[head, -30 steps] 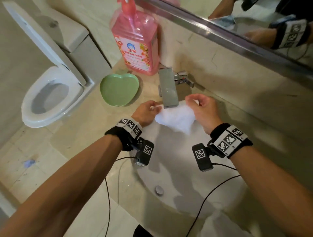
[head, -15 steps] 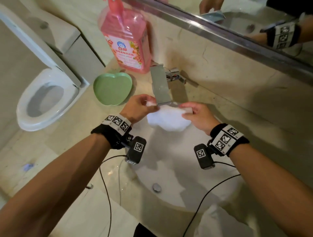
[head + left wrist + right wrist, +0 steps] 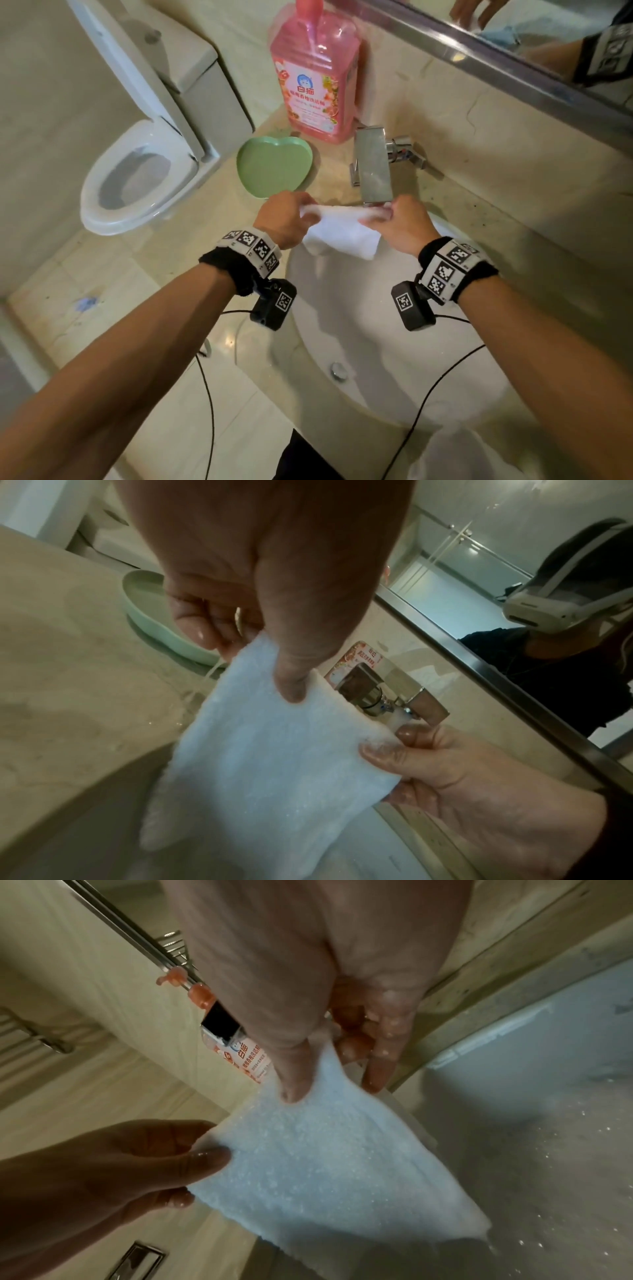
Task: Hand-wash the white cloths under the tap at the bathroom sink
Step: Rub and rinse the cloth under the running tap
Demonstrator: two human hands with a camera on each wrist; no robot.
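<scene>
A wet white cloth [image 3: 342, 231] hangs spread over the sink basin [image 3: 370, 329], just below the chrome tap [image 3: 375, 168]. My left hand [image 3: 291, 216] pinches its left top corner between thumb and fingers. My right hand [image 3: 397, 219] pinches the right top corner right under the spout. The left wrist view shows the cloth [image 3: 274, 764] stretched between my left hand [image 3: 270, 631] and my right hand [image 3: 445, 767], with water running from the tap [image 3: 387, 696]. In the right wrist view the cloth [image 3: 335, 1172] drips, held by my right hand [image 3: 325, 1053] and my left hand [image 3: 143, 1164].
A pink detergent bottle [image 3: 315, 72] stands behind the tap, with a green heart-shaped dish [image 3: 274, 168] to its left on the counter. A toilet [image 3: 137, 178] stands left of the counter. A mirror [image 3: 513, 44] runs along the back wall. Another white cloth [image 3: 462, 459] lies at the front.
The cloth was bunched between my hands under the spout. My hands have moved apart and now pull it out flat by its two top corners.
</scene>
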